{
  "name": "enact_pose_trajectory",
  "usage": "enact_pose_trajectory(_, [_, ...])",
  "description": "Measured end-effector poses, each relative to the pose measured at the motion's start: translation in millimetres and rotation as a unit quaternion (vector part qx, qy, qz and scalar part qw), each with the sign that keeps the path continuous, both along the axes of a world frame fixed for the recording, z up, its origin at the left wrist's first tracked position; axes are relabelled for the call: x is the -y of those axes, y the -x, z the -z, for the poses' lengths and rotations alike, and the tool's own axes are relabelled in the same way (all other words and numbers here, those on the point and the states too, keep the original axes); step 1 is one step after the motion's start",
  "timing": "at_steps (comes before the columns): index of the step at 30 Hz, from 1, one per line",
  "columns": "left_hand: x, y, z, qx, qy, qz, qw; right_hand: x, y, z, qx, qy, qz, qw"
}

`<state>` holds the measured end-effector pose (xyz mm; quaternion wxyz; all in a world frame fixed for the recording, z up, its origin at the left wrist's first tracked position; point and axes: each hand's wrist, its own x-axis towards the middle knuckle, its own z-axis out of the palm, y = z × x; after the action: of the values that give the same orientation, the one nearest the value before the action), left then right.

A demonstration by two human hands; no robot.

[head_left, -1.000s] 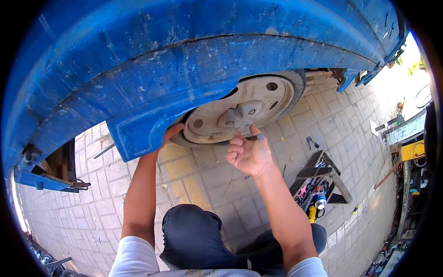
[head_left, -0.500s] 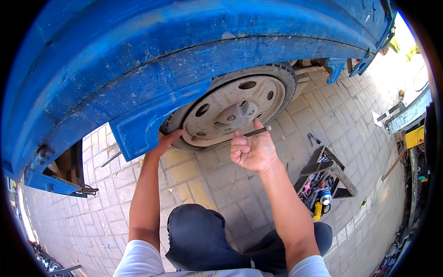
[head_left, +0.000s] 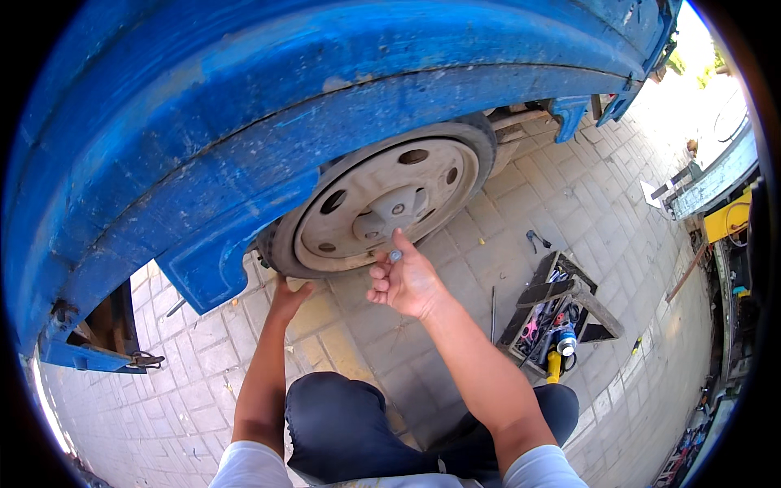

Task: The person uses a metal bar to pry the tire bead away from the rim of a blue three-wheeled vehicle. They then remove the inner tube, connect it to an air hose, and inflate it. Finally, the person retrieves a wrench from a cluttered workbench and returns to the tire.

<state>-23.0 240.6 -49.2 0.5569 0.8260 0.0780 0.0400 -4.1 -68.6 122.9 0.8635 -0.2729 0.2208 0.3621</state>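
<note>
A blue vehicle's wheel, a pale steel rim in a dark tyre, sits tilted under the bodywork. My left hand is at the tyre's lower left edge, thumb apart, its fingertips partly hidden there. In front of the rim's lower part, my right hand is closed on a bolt. The bolt's round metal head shows end-on between thumb and fingers; its shank is hidden. Above the thumb lies the grey hub, with bolt heads or holes in it.
Blue bodywork overhangs the wheel from above. To the right on the brick paving stands an open tool tray holding several tools and a spray can. A thin rod lies left of the tray, and a small dark tool beyond it.
My left hand has come down off the rim edge, its thumb now away from the tyre. The bolt in my right hand has turned from side-on to end-on. My view has shifted slightly.
</note>
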Motion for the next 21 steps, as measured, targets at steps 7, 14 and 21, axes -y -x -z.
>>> enact_pose_trajectory(7, [27,-42,-184,0.185,-0.111,0.095,0.972,-9,11,14,0.109,0.2,-0.018,0.973])
enact_pose_trajectory(14, [7,-25,-70,0.093,0.028,0.032,0.995,-14,12,-5,0.254,0.242,-0.086,0.932])
enact_pose_trajectory(21, [15,-7,-77,0.168,0.036,0.019,0.985,-30,26,30,0.434,0.461,-0.233,0.738])
